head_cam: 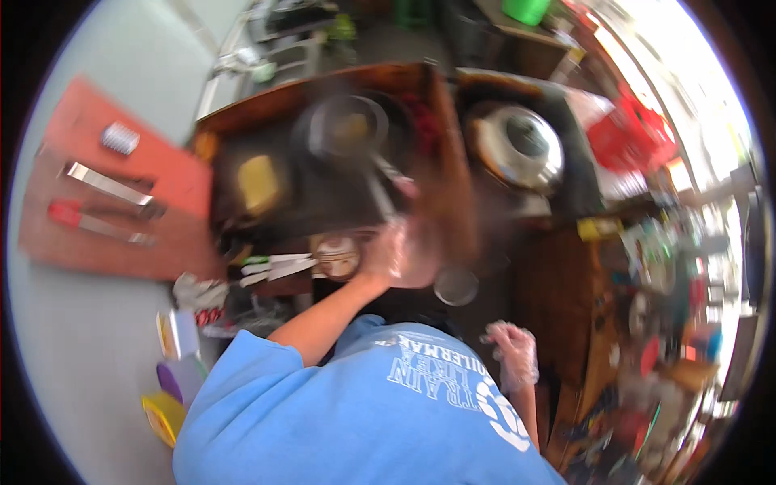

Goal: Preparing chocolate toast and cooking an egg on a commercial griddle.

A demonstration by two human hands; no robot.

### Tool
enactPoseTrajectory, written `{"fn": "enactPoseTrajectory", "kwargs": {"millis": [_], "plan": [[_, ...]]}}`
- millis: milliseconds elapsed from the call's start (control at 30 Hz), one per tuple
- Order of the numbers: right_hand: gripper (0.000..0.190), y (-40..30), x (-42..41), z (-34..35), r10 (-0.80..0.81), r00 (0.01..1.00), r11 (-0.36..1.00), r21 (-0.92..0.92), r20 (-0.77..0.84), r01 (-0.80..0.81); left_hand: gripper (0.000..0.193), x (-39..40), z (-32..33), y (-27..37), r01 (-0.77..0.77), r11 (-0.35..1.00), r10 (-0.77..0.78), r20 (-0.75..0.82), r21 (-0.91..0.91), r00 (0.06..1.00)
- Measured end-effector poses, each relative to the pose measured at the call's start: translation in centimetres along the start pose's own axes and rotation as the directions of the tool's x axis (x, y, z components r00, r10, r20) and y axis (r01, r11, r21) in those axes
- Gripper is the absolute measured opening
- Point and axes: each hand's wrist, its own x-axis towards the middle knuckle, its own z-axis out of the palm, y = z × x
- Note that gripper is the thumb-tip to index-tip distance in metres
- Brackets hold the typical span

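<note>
My left hand [388, 248], in a clear plastic glove, is closed around the near end of a blurred metal utensil [381, 197] that points toward a round pan [345, 130]. Something yellowish lies in the pan. A blurred pinkish shape [424, 254] is beside this hand; what it is, I cannot tell. To the left of the pan, a yellow piece [259, 183] rests on the dark cooking surface. My right hand [515, 354], gloved too, hangs low by my side with its fingers loosely bent, and nothing shows in it.
A rusty metal wall [451, 139] separates the pan's side from a lidded metal pot [521, 148]. On the red board [182, 188] at left are tongs [109, 183] and a red-handled tool [63, 213]. Knives [285, 267] lie near my left forearm. A red bag [630, 136] sits at right.
</note>
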Motion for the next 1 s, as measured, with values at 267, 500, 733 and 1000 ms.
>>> {"fn": "enactPoseTrajectory", "kwargs": {"millis": [267,500,733,1000], "plan": [[0.014,-5.0,3.6,6.4,-0.092,0.965,0.996,0.010,0.247,0.093,0.012,2.8,-37.1,-9.1,-0.210,0.770,0.110,0.199,0.602,0.974],[0.017,-9.0,5.6,14.7,-0.168,0.876,0.974,-0.062,0.451,0.219,0.030,3.7,-59.0,-16.8,-0.154,0.043,-0.107,0.157,0.987,0.982],[0.022,-9.8,4.9,19.9,-0.178,0.840,0.970,-0.054,0.512,0.239,0.019,5.7,-61.3,-19.4,-0.290,-0.055,-0.333,0.257,0.955,0.907],[0.021,-10.0,4.1,21.3,-0.164,0.844,0.950,-0.147,0.511,0.274,0.015,8.8,-62.9,-18.9,-0.286,-0.187,-0.248,0.237,0.940,0.939]]}}
